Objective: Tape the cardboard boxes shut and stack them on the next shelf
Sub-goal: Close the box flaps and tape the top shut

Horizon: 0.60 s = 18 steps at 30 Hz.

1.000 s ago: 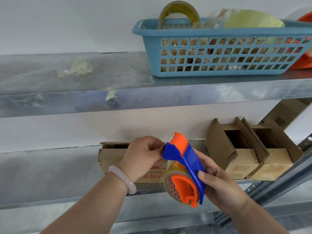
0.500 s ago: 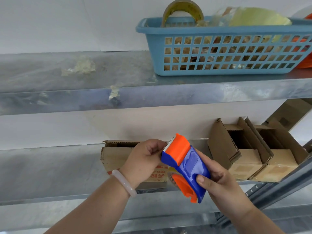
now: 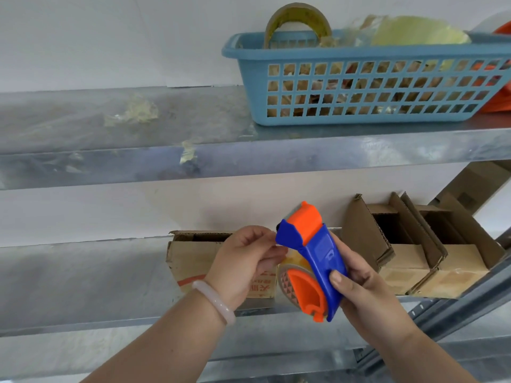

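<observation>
A blue and orange tape dispenser [image 3: 313, 255] with a clear tape roll is held in front of the middle shelf. My right hand [image 3: 362, 283] grips its blue body from the right. My left hand [image 3: 246, 261], with a pale bangle on the wrist, pinches at the dispenser's front end, where the tape end seems to be. Behind my left hand a cardboard box [image 3: 193, 258] with red print sits on the middle shelf [image 3: 83, 275], its top flaps open. Two more open cardboard boxes [image 3: 398, 252] [image 3: 459, 258] stand to the right.
On the upper shelf [image 3: 110, 139] stands a blue plastic basket [image 3: 373, 78] holding a tape roll [image 3: 297, 20] and crumpled tape scraps. Tape bits stick to the upper shelf. An orange item [image 3: 500, 95] shows at the far right. A metal shelf post [image 3: 456, 308] runs diagonally at lower right.
The dispenser has tilted so its orange core faces me again, and my left hand's fingers have shifted down under its front end. The view has shifted slightly.
</observation>
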Available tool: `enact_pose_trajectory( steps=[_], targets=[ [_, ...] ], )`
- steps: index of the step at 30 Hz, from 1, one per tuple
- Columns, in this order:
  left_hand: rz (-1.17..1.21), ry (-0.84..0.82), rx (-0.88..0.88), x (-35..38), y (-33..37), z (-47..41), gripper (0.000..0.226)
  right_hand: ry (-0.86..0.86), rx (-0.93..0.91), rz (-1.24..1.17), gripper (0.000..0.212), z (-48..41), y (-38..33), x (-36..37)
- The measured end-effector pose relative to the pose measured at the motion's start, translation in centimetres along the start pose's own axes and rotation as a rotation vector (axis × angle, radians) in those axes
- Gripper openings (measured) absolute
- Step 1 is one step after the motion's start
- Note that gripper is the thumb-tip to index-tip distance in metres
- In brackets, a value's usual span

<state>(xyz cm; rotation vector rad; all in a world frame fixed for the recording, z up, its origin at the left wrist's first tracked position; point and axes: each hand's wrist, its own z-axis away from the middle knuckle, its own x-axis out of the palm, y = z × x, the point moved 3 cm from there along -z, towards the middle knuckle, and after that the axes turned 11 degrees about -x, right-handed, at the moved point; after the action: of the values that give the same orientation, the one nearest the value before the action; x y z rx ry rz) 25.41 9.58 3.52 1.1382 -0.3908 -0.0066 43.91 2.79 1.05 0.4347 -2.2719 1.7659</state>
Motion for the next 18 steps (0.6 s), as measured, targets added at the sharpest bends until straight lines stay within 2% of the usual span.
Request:
enact_pose_trajectory(
  steps=[3, 7, 12, 18],
  targets=[
    [0.027, -0.024, -0.142, -0.1, 0.9, -0.1, 0.007, -0.042, 0.004, 0.03, 0.055, 0.0, 0.1, 0.2],
    [-0.007, -0.064, -0.224, -0.2, 1.9, 0.0, 0.007, -0.052, 0.023, 0.075, 0.068, 0.0, -0.1, 0.3],
    [-0.065, -0.088, -0.236, -0.6, 1.7, 0.0, 0.02, -0.076, 0.051, 0.135, 0.071, 0.2, -0.2, 0.3],
    [-0.199, -0.033, -0.17, -1.5, 1.7, -0.1, 0.01, -0.115, 0.066, 0.246, 0.067, 0.3, -0.8, 0.7]
  ],
)
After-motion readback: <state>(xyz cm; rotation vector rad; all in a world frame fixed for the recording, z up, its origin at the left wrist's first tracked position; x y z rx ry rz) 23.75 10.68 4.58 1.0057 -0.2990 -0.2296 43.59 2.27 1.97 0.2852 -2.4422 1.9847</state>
